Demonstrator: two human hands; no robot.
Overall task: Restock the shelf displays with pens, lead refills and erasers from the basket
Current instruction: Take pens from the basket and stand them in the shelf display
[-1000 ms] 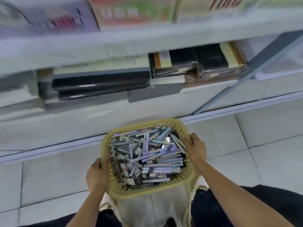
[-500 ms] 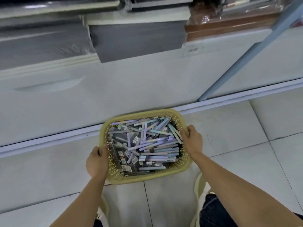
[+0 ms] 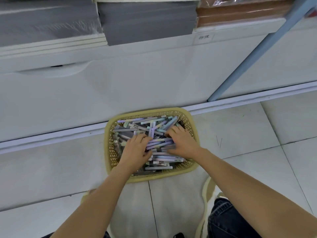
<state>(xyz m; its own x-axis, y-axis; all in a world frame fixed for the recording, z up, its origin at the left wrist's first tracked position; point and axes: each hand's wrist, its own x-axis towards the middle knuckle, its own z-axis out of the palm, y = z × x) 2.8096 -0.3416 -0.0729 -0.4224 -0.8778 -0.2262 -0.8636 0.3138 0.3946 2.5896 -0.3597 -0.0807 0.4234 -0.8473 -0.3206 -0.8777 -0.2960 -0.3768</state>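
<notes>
A yellow lattice basket (image 3: 109, 152) stands on the floor tiles against the base of the shelf unit. It is full of pastel purple and blue pens (image 3: 159, 143), with dark packets (image 3: 127, 134) along its left side. Both my hands are inside it. My left hand (image 3: 137, 149) curls its fingers around the left ends of a bundle of purple pens. My right hand (image 3: 183, 143) lies on the same bundle from the right, fingers spread over the pile. No erasers can be made out.
A white drawer front (image 3: 120, 79) with a recessed handle (image 3: 51, 71) rises behind the basket. Above it lie grey paper stacks (image 3: 145, 21) and a brown wrapped pack (image 3: 240, 14). A slanted blue post (image 3: 257, 54) stands at the right. A white bag (image 3: 171, 203) lies under the basket's near edge.
The basket went down from my grip onto the floor. Both hands left its rim and moved inside onto the pens. My view tilted down, away from the upper shelves.
</notes>
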